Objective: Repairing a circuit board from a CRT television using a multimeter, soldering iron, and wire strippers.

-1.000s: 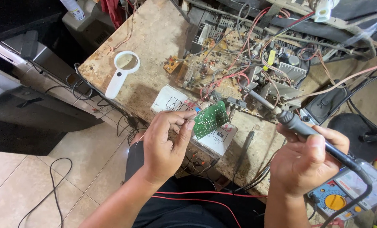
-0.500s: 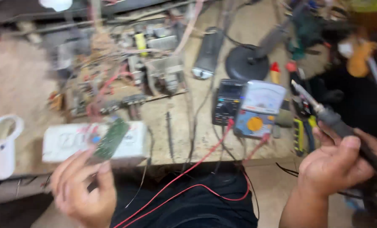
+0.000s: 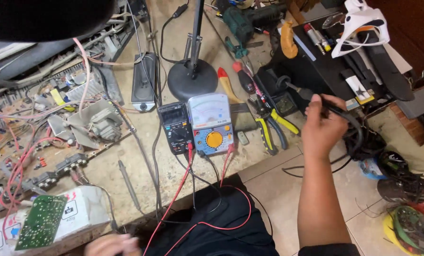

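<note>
At the bench's right end: right hand (image 3: 323, 124) stretched out from a straight forearm, back of the hand up, fingers curled tight around the black handle of a soldering iron (image 3: 301, 92), tip pointing left toward the black stand (image 3: 284, 81) on the dark box. Cord looping off to the right of the wrist. Just left of that hand: yellow-handled pliers (image 3: 271, 124), red-handled screwdrivers (image 3: 234, 78), then an analog multimeter (image 3: 211, 123) side by side with a black digital multimeter (image 3: 176, 127), red and black leads trailing down over the dark lap. Behind the meters, round lamp base (image 3: 192, 78). At the bottom edge: left hand (image 3: 108, 245), mostly cut off by the frame, grip impossible to judge. Just beside it, green circuit board (image 3: 41, 222) lying tilted on a white box (image 3: 81, 213). Far left: opened chassis (image 3: 50, 123) with tangled red wires.
</note>
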